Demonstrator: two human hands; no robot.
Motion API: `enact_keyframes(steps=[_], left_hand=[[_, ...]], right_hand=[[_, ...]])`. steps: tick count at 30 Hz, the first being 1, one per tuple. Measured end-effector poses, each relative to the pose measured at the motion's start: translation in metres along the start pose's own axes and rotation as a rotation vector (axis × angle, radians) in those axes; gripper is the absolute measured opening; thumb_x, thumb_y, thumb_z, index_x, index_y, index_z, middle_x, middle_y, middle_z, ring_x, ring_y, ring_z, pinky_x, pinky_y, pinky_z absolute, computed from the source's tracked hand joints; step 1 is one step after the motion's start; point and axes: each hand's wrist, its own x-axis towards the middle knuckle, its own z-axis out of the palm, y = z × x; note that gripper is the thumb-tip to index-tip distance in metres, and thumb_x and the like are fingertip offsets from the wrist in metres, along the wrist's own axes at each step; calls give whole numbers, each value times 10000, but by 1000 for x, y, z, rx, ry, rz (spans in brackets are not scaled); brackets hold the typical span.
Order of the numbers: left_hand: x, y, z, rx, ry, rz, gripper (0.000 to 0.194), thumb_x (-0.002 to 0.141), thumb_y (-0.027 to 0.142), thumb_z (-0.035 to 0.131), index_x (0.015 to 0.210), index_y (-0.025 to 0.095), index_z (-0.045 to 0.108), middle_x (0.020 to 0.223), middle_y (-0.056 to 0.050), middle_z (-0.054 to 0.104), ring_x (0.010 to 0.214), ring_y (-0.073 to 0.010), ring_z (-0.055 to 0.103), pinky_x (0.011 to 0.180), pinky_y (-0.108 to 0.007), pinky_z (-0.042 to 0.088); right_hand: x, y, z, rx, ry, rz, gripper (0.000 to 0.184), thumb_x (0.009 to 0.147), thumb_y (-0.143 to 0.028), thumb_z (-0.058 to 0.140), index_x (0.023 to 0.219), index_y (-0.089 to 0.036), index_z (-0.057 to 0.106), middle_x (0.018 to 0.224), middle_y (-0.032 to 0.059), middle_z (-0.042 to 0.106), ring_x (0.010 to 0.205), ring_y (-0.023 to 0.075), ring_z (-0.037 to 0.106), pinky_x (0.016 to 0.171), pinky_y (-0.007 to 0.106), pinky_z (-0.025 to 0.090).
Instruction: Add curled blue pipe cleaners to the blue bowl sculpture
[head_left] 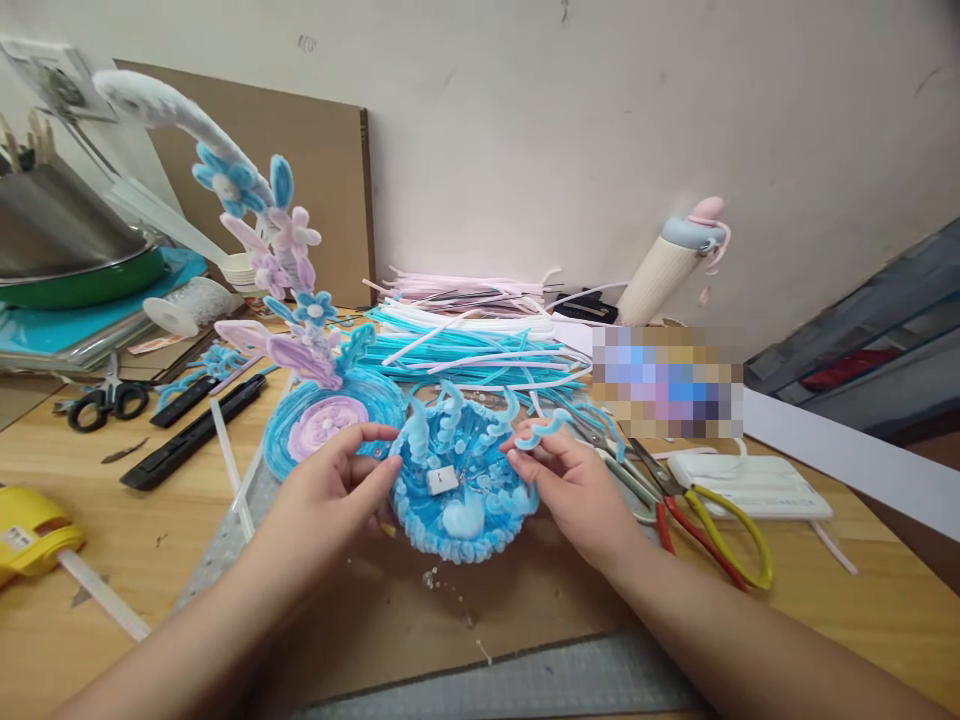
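A round blue pipe-cleaner bowl [420, 525] with a ruffled rim is held tilted between my hands, its inside facing me. In it sit a small white box [442, 481], thin wires and a pale blue fluffy ball [463, 518]. Curled blue pipe cleaners stick up along its far rim. My left hand [352, 470] is closed on the left rim, thumb and fingers pinching it. On the right side, my right hand [566, 480] pinches a spiral light-blue pipe cleaner [546, 428] close to the rim. Strings of clear beads [429, 579] dangle below the bowl.
A pipe-cleaner stand with flowers [328, 430] rises at left, behind my left hand. Bundled pipe cleaners [480, 340] lie at the back. Scissors [724, 535], a white power bank [750, 484] and a bottle [664, 265] are right; a yellow glue gun [34, 530] and cutter [191, 435] are left.
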Motion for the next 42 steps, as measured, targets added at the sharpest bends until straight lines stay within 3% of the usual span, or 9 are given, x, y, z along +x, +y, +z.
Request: enact_keyframes(steps=[9, 19, 21, 24, 28, 30, 34, 37, 42], left_hand=[[7, -11, -1, 72, -53, -45, 375, 803, 433, 608, 1079, 222, 470, 552, 79, 609, 455, -158, 623, 450, -232, 489], [4, -12, 1, 130, -83, -25, 390, 837, 465, 586, 1117, 222, 466, 569, 60, 635, 463, -179, 628, 449, -250, 480], [2, -12, -2, 280, -15, 53, 361, 864, 477, 565, 1118, 229, 497, 582, 52, 652, 487, -172, 624, 475, -250, 466], [-2, -13, -9, 505, 227, 295, 259, 892, 421, 566, 1094, 258, 553, 649, 47, 673, 525, -146, 603, 492, -237, 432], [-15, -16, -11, 477, 463, 579, 83, 883, 275, 562, 955, 258, 598, 736, 39, 636, 590, -110, 569, 530, -216, 440], [-23, -14, -9, 453, 423, 747, 100, 859, 178, 555, 925, 238, 601, 765, 27, 625, 644, -103, 574, 570, -206, 455], [-32, -6, -4, 492, 94, 1062, 284, 800, -9, 495, 999, 176, 578, 748, -10, 643, 666, -112, 604, 597, -226, 487], [-32, -4, -1, 502, -39, 1094, 304, 794, -18, 484, 1015, 171, 572, 722, -21, 646, 645, -133, 606, 572, -261, 489], [-30, -10, 2, 485, -35, 1039, 304, 814, -4, 478, 1026, 191, 576, 744, -18, 651, 652, -133, 600, 584, -268, 476]], right_hand=[[-1, 7, 2, 2, -31, 24, 221, 829, -421, 621, 755, -215, 590, 927, 51, 590, 863, 203, 590, 721, 313, 491], [-1, 2, -2, -26, -25, 4, 163, 832, -363, 611, 764, -215, 605, 903, 50, 595, 864, 207, 583, 770, 329, 470], [-1, 3, -2, -27, -28, 1, 157, 833, -355, 600, 765, -213, 599, 911, 54, 588, 872, 209, 582, 777, 332, 467], [-1, 4, -2, -28, -33, -1, 157, 833, -357, 591, 772, -212, 592, 921, 54, 579, 879, 209, 580, 780, 333, 463], [-1, 6, -3, -27, -42, -6, 171, 833, -370, 591, 779, -208, 592, 938, 58, 569, 889, 213, 577, 788, 337, 452], [-1, 7, -3, -25, -45, -8, 176, 835, -375, 593, 786, -206, 595, 942, 59, 565, 902, 217, 574, 804, 342, 448], [-1, 8, -3, -29, -50, -8, 180, 844, -378, 593, 799, -205, 601, 940, 57, 560, 909, 218, 571, 817, 344, 442], [-1, 8, -4, -30, -50, -6, 177, 849, -377, 595, 817, -203, 608, 955, 58, 559, 908, 215, 570, 807, 340, 441], [0, 9, -4, -25, -51, -13, 179, 847, -377, 598, 810, -203, 616, 937, 55, 559, 895, 214, 566, 783, 333, 440]])
